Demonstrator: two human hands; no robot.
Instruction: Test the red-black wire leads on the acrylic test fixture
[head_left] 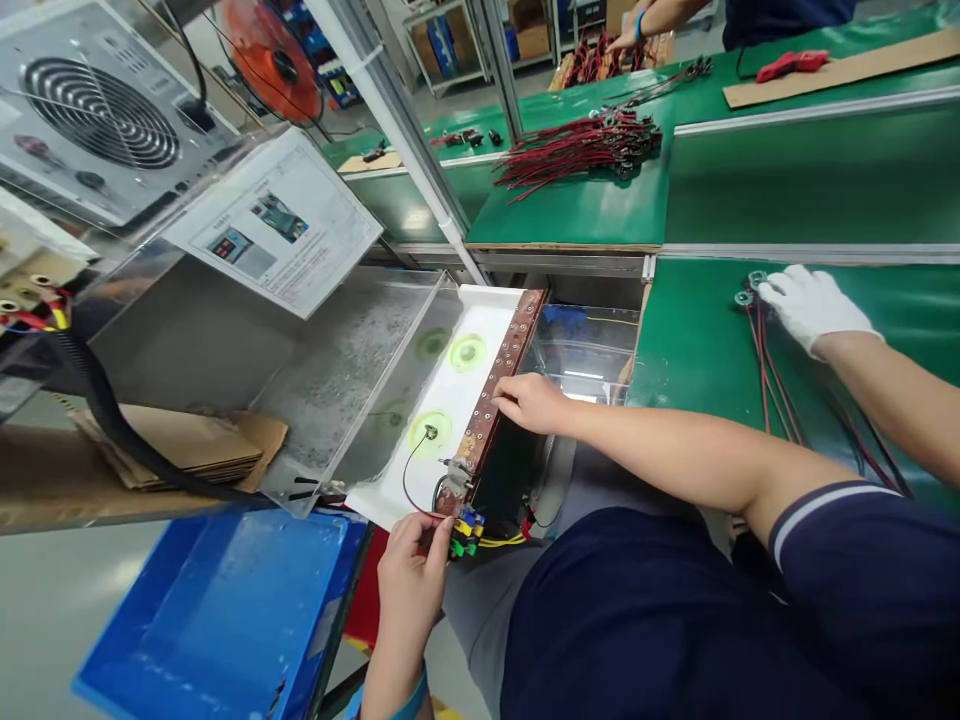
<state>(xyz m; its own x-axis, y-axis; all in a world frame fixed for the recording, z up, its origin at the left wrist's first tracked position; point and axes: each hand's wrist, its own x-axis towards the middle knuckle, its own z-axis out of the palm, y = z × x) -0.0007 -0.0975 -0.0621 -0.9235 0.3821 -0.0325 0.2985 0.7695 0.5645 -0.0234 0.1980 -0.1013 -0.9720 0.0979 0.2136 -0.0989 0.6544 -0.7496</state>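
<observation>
My left hand [411,575] is closed, thumb and finger pinching the end of a thin wire [406,478]. This dark and red wire curves up to a small round part [430,432] lying in a yellow-green ring on a white board [390,490]. Beside the left hand sit blue, yellow and green clips [468,530] with yellow leads. My right hand [532,400] has curled fingers at the edge of a brown drilled strip [504,372] along the board. Whether those fingertips hold anything is hidden. Farther up the board is another yellow-green ring [467,353].
A co-worker's gloved hand [814,305] touches red-wired parts [750,290] on the green table at right. A wire bundle [585,150] lies behind. At left are a clear-walled tray [337,350], blue bin [217,610], thick black cable [112,430] and instruction sheet [277,225].
</observation>
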